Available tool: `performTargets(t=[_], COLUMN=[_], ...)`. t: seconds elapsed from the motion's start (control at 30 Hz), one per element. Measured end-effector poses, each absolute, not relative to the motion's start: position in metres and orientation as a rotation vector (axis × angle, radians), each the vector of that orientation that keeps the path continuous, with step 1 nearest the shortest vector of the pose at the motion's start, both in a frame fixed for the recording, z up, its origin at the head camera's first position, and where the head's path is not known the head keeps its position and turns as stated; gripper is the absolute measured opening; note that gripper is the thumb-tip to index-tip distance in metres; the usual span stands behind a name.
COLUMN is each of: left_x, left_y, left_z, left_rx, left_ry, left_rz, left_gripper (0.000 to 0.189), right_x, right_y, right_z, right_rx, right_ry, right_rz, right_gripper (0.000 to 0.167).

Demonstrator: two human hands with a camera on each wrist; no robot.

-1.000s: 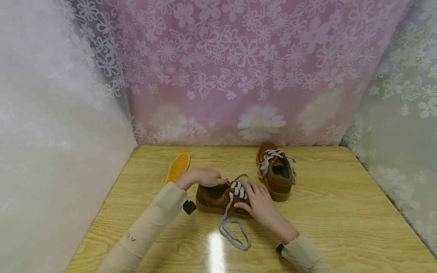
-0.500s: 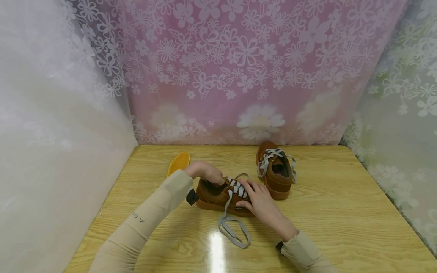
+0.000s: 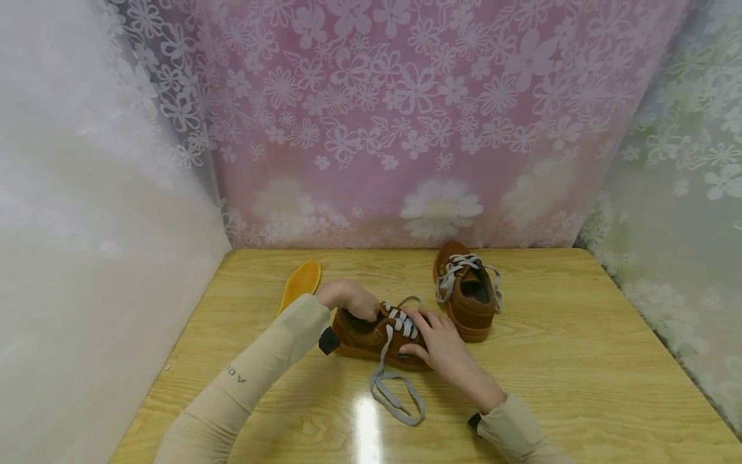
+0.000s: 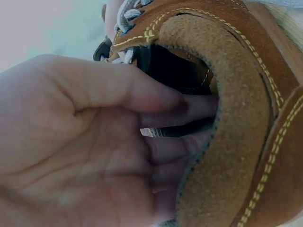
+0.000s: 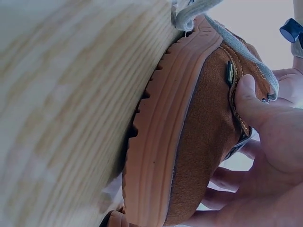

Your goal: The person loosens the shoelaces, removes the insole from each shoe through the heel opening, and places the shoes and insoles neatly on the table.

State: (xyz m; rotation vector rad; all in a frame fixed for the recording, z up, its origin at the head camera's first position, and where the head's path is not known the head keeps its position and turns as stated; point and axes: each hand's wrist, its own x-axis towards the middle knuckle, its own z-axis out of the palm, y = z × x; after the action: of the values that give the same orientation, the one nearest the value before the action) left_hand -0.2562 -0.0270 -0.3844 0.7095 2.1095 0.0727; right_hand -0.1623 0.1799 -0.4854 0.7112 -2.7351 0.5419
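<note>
A brown suede lace-up shoe (image 3: 359,345) stands on the table, toe to the right. One grey shoelace (image 3: 379,372) trails from it onto the wood in a loop. My left hand (image 3: 350,300) reaches into the shoe's opening from above. In the left wrist view its fingers (image 4: 175,149) extend inside past the padded collar (image 4: 236,113); their tips are hidden. My right hand (image 3: 445,348) holds the front of the shoe. Seen from the right wrist, the thumb (image 5: 248,94) lies on the near side and the fingers go round the far side.
The matching brown shoe (image 3: 472,321), laced in grey, stands at the back right, toe away. An orange-yellow insole (image 3: 303,281) lies at the back left, partly behind the left arm. Floral curtains (image 3: 371,116) enclose the wooden table (image 3: 551,361) behind and on both sides.
My left hand has gone from the edge by the laces deeper into the shoe's opening, with the wrist raised. The right hand keeps its hold on the shoe.
</note>
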Motion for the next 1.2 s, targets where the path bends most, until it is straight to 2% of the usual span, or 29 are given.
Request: performTargets(t=[0.13,0.7,0.87,1.0,1.03,1.2], left_x=[-0.257,-0.253,-0.256,-0.256,-0.256,-0.252], left_y=[-0.025,-0.024,-0.027,-0.035,-0.036,-0.043], left_z=[-0.384,-0.378,-0.377,-0.377,-0.378,-0.382], left_rx=[0.791,0.959,0.948,0.889,0.871,0.884], left_ry=[2.106,2.203,2.194,2.245,2.259,2.296], left_rz=[0.033,-0.065,-0.005,0.033,0.044,0.104], left_gripper=[0.033,0.024,0.035,0.012,0.011,0.025], right_x=[-0.161,-0.158,-0.159,-0.161,-0.161,-0.161], right_y=[0.18,0.18,0.18,0.18,0.18,0.182], right_z=[-0.486,-0.486,-0.485,-0.484,-0.484,-0.482], right_rx=[0.724,0.714,0.719,0.741,0.745,0.759], right_ry=[-2.71,-2.746,-2.739,-2.733,-2.74,-2.778], right_rz=[0.531,0.566,0.561,0.552,0.555,0.576], right_gripper=[0.074,0.075,0.075,0.075,0.076,0.086])
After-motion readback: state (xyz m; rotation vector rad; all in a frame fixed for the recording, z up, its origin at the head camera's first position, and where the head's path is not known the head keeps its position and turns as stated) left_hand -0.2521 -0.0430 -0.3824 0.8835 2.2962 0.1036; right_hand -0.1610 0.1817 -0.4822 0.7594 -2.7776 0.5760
